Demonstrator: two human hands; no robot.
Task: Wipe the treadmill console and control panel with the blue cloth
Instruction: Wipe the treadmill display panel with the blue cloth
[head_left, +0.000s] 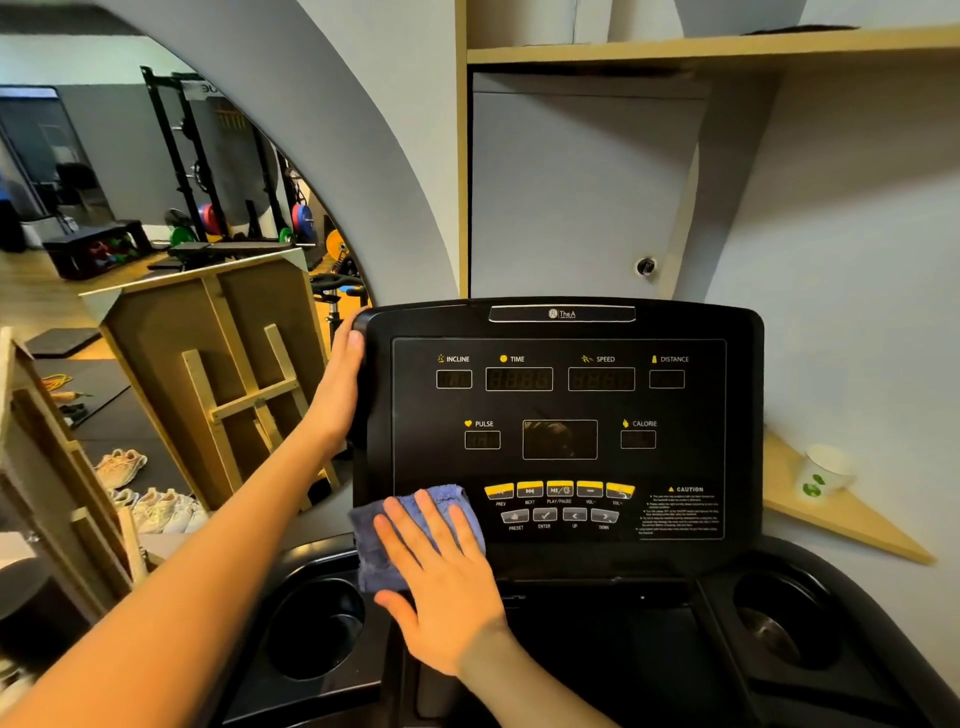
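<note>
1. Treadmill console filled centre frame: black, upright, tilted back towards the wall. Readouts for INCLINE, TIME, SPEED, DISTANCE, PULSE and CALORIE were all dark.
2. Control panel sat along the console's lower edge: a row of yellow buttons over a row of grey ones, CAUTION text to their right.
3. Cup holders flanked the tray below the console: left cup holder, right cup holder.
4. Left hand gripped the console's left edge, fingers wrapped round behind it, thumb on the front face.
5. Right hand lay flat on the blue cloth, fingers spread apart and extended, palm pressing down.
6. Blue cloth was bunched against the console's lower-left corner, just left of the yellow buttons, its lower edge hanging over the left cup holder's rim.
7. Paper cup stood on a wooden corner shelf to the right, well apart from the console.
</note>
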